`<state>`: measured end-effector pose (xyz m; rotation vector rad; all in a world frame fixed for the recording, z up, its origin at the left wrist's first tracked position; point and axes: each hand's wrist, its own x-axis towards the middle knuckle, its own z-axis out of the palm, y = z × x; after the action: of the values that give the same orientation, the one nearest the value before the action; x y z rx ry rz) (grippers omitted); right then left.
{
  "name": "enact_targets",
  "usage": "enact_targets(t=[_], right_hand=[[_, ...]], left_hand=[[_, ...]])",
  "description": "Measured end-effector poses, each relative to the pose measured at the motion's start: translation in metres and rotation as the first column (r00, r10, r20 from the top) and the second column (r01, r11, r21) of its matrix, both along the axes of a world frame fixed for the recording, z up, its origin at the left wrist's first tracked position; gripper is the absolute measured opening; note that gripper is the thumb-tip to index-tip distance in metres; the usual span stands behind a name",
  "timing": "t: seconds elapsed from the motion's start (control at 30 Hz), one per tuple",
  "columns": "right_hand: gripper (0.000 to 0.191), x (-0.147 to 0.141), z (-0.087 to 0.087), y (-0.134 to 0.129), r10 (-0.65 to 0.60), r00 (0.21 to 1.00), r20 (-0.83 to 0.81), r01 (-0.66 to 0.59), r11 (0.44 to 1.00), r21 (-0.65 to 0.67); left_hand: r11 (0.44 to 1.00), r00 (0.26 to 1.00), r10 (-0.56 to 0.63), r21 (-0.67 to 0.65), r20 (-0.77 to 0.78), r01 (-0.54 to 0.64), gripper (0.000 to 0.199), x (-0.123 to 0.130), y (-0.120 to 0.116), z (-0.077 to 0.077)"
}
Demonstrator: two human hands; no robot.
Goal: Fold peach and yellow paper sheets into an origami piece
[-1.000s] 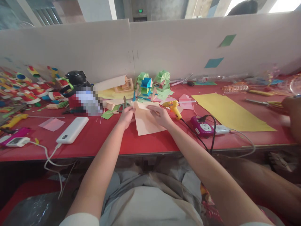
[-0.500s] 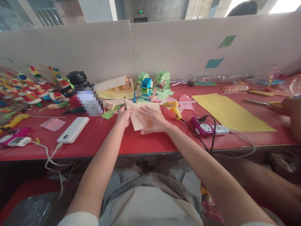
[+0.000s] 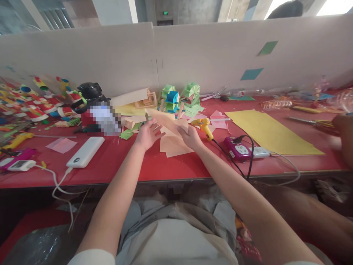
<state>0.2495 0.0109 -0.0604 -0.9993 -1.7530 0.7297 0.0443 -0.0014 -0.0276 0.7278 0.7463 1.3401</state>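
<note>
A peach paper sheet (image 3: 168, 120) is raised at a slant above the red table (image 3: 149, 165). My right hand (image 3: 191, 137) pinches its right end between thumb and fingers. My left hand (image 3: 148, 135) is beside the sheet's left part, fingers spread, holding nothing; scissors partly show just behind it. Beneath the raised sheet, more peach paper (image 3: 174, 144) lies flat on the table. Folded green and blue paper pieces (image 3: 172, 98) stand behind the hands. To the right of my right hand lies a yellow glue gun (image 3: 203, 126).
Right of the glue gun sit a purple power socket (image 3: 237, 148) with cables and yellow sheets (image 3: 273, 132). At left are a white power bank (image 3: 86, 152), a black-lidded bottle (image 3: 91, 92) and colourful paper figures (image 3: 35, 99). Another person's hand (image 3: 343, 136) is at the right edge.
The upper peach sheet has been lifted off the paper beneath. My right hand has gone from lying spread on it to pinching its end; my left hand has let go and opened.
</note>
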Motion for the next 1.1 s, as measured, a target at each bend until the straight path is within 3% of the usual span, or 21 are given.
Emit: enact_targets(t=[0.1,0.23,0.4,0.53,0.73,0.9,1.1], right_hand=[[0.037,0.001,0.000,0.001,0.012,0.986,-0.165,-0.033,0.992,-0.125],[0.038,-0.002,0.004,-0.003,0.068,0.926,-0.371,-0.190,0.933,-0.306],[0.049,-0.002,0.014,-0.007,0.054,0.875,-0.481,-0.257,0.894,-0.366],[0.050,0.006,0.015,-0.003,0.006,0.863,-0.505,-0.220,0.904,-0.367],[0.045,0.011,0.008,0.003,-0.114,0.908,-0.404,-0.068,0.909,-0.410],[0.043,0.007,0.011,0.001,-0.091,0.886,-0.454,-0.124,0.899,-0.421],[0.043,0.006,0.016,-0.002,-0.087,0.874,-0.478,-0.165,0.873,-0.459]], left_hand=[[0.996,0.997,-0.002,0.092,-0.079,0.009,0.029,0.004,-0.002,-0.001],[0.977,0.981,0.124,0.191,-0.148,-0.094,0.032,0.006,0.000,-0.007],[0.970,0.962,0.179,0.202,-0.205,-0.138,0.037,0.005,0.001,-0.008],[0.978,0.965,0.142,0.185,-0.222,-0.102,0.046,0.009,-0.003,-0.006],[0.990,0.976,0.032,0.140,-0.217,-0.001,0.050,0.016,-0.007,-0.005],[0.996,0.979,0.085,0.052,-0.185,-0.077,0.039,0.014,-0.002,-0.008],[0.996,0.975,0.087,0.048,-0.206,-0.079,0.034,0.014,-0.005,-0.003]])
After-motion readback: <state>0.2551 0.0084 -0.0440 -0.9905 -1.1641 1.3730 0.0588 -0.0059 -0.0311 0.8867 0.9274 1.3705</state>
